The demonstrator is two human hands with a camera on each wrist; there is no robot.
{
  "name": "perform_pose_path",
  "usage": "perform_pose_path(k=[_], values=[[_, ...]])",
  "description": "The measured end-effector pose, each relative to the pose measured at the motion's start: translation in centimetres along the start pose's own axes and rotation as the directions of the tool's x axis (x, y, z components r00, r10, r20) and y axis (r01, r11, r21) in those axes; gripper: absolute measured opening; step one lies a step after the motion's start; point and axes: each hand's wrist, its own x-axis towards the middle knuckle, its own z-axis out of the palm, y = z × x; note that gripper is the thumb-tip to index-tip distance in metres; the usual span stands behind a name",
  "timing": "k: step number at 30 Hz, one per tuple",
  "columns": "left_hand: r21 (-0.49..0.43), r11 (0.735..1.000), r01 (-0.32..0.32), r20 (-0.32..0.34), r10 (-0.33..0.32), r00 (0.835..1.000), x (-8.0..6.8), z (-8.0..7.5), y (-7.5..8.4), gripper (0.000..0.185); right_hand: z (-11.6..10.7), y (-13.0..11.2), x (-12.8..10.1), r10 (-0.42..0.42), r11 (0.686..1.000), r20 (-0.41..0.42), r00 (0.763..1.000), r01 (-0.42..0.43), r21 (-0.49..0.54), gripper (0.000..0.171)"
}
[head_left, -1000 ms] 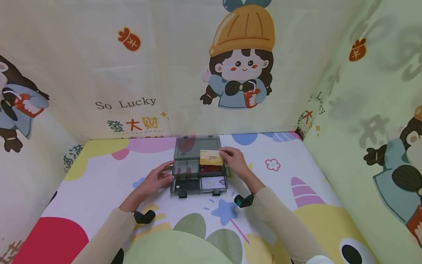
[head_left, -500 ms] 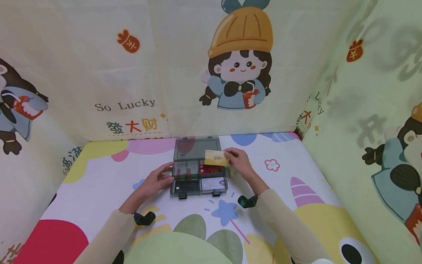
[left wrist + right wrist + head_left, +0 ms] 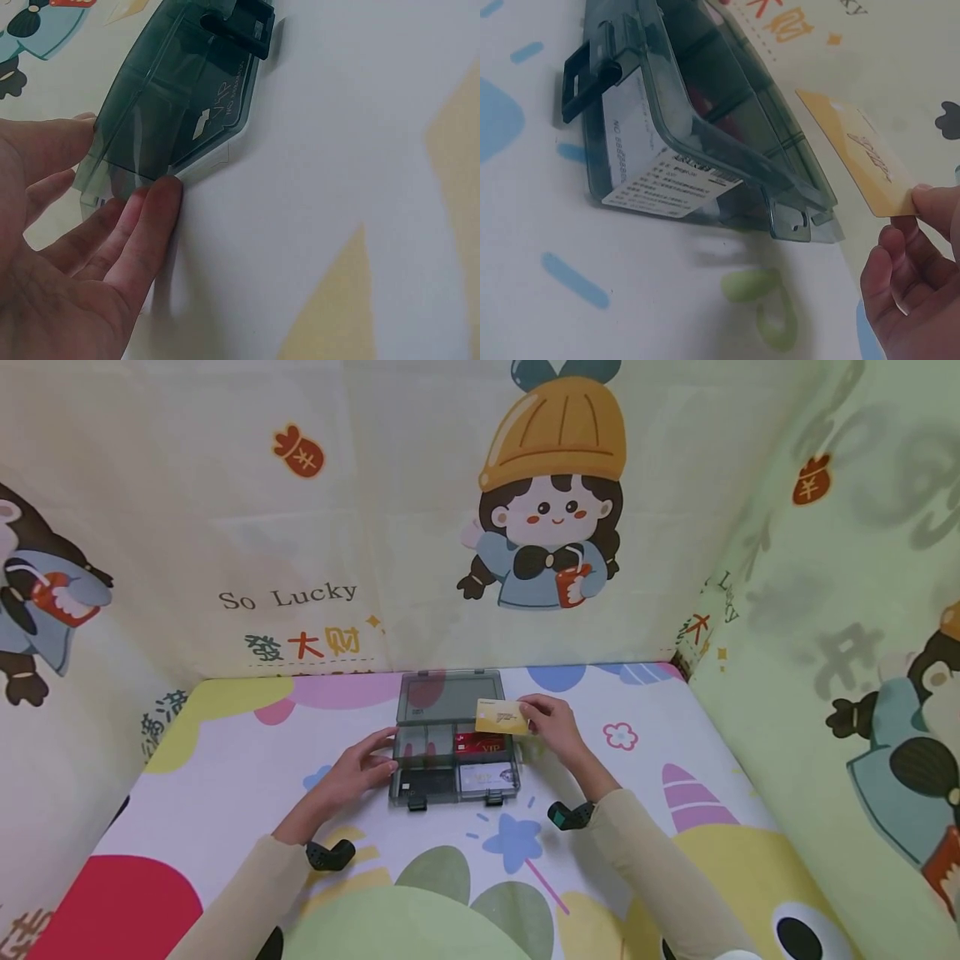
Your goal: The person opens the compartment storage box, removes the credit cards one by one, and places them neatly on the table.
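The gold card (image 3: 501,717) is up in the air, over the back right part of the open see-through case (image 3: 450,700), and in the right wrist view a gap shows between the two. The right hand (image 3: 555,722) pinches just one short end, so that grip is small; the card could slip or swing, and its free end might bump the case if it dips. Its long way runs from side to side, with the free end pointing left and the printed face towards the person. Under it, a red VIP card (image 3: 480,744) lies in the case, with a white card (image 3: 486,777) and a black card (image 3: 427,783) in front. The left hand (image 3: 356,772) touches the case's left side, fingers loose and not wrapped round it; a hard push might slide the case over the worktop (image 3: 247,760).
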Motion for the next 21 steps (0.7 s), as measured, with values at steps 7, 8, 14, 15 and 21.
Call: perform_pose_path(k=[7, 8, 14, 15, 21], values=[[0.015, 1.000, -0.008, -0.006, 0.008, 1.000, 0.0, 0.0, 0.0, 0.064, -0.4, 0.7, 0.3, 0.031, 1.000, -0.017, 0.999, -0.031, 0.005, 0.027], [0.014, 1.000, -0.008, -0.008, 0.008, 1.000, 0.1, 0.0, 0.0, 0.064, -0.4, 0.9, 0.4, 0.035, 0.999, -0.019, 0.999, -0.035, 0.006, 0.027], [0.013, 1.000, 0.005, -0.015, -0.004, 1.000, 0.1, 0.0, 0.0, 0.063, -0.9, 1.2, 0.6, 0.066, 0.998, -0.021, 0.998, -0.066, 0.006, 0.026], [0.016, 1.000, 0.005, -0.016, -0.005, 1.000, 0.1, 0.0, 0.0, 0.063, -1.0, 1.1, 0.5, 0.068, 0.998, -0.021, 0.997, -0.067, 0.005, 0.027], [0.018, 1.000, 0.000, -0.012, 0.000, 1.000, 0.1, 0.0, -0.1, 0.063, -1.6, 1.6, 0.7, 0.064, 0.998, -0.034, 0.997, -0.065, -0.013, 0.027]])
